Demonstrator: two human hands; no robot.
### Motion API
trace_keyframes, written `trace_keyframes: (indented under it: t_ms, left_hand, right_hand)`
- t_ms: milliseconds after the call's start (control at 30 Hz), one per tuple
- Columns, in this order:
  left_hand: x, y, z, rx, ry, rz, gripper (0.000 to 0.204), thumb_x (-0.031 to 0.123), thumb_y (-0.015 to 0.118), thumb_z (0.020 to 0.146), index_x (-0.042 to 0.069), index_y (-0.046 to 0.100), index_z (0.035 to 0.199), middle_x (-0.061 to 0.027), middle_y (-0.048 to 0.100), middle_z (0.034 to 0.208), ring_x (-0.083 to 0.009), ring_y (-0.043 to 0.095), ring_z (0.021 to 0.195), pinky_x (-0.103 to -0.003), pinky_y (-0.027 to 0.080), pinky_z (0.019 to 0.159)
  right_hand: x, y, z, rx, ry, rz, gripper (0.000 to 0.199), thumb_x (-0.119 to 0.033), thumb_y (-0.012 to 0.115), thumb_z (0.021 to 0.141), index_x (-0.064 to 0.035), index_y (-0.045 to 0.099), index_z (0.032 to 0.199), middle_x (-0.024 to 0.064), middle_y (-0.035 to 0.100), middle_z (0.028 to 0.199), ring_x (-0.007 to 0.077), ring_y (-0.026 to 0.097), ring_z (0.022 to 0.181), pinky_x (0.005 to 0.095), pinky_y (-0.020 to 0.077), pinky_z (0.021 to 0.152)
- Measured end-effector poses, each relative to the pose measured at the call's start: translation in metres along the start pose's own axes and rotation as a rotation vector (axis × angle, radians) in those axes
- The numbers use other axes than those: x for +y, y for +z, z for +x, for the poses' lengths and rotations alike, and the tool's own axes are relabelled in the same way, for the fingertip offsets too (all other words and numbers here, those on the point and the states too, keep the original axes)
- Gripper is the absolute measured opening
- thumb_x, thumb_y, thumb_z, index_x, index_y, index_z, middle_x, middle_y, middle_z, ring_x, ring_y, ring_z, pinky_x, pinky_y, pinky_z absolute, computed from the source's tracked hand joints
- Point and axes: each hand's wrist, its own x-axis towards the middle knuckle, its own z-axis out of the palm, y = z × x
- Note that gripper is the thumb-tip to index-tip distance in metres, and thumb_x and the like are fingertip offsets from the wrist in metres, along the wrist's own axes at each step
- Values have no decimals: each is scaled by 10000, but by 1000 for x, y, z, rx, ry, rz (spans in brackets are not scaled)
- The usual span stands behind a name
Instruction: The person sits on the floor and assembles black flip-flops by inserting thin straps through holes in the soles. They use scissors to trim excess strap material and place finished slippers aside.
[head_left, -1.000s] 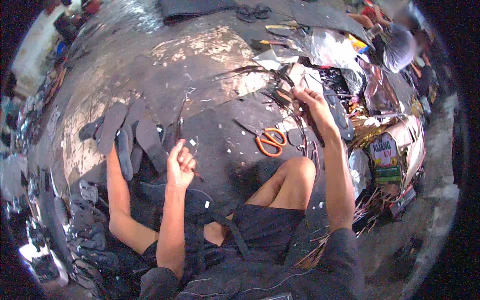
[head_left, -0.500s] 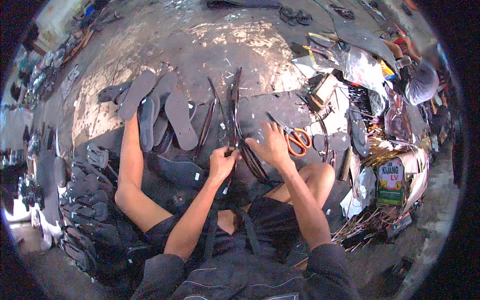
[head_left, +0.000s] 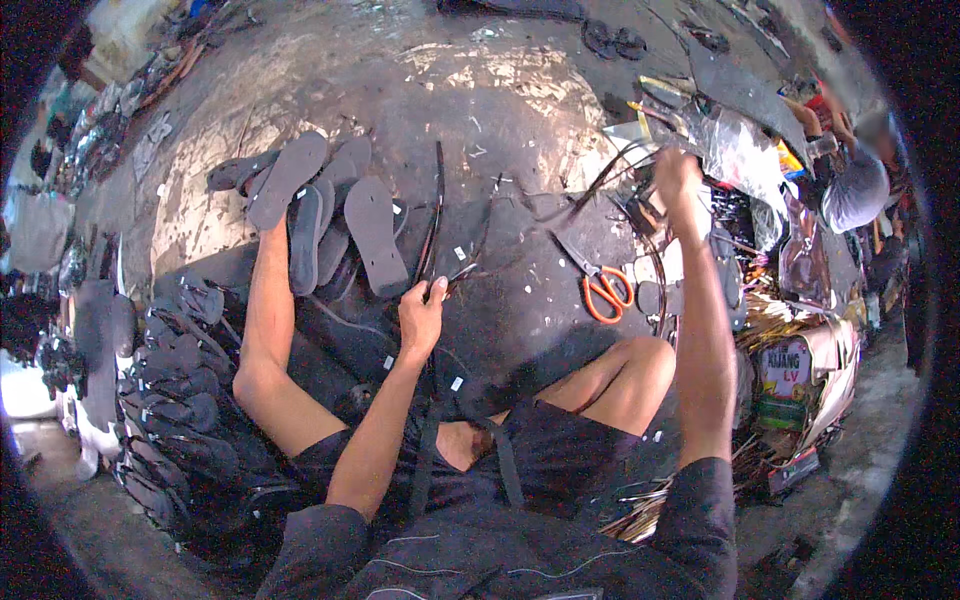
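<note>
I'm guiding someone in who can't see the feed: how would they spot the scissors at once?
Start at the person's bent right knee and look just beyond it on the dark floor. The scissors lie there, between the left hand and the raised right hand. Their bright orange handles stand out from the black straps and soles around them.

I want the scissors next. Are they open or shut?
Shut: the orange-handled scissors lie flat on the floor, handle loops together, blades showing as one.

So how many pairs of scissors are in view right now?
1: the orange-handled scissors lie on the dark mat beside the raised knee, below the right hand. More may be hidden in the clutter.
</note>
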Motion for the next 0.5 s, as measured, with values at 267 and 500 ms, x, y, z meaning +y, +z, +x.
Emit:
trace_keyframes:
  t_ms: [267,500]
  left_hand:
    - [36,-1,-20,-280,-287,-423,285,330,664,1039,52,672,981,9,649,726,-50,467,560,-260,368,481]
    - [23,-22,-28,-110,-463,-678,294,337,664,1048,55,714,983,89,433,663,-32,358,529,-238,290,463]
  right_hand:
    - [59,-62,98,166,155,345,371,-282,593,960,-5,706,1180,183,761,1047,334,707,889,446,547,769]
    - [130,16,34,235,-122,-70,361,-256,614,928,-33,708,1196,204,766,909,348,759,818,476,592,735]
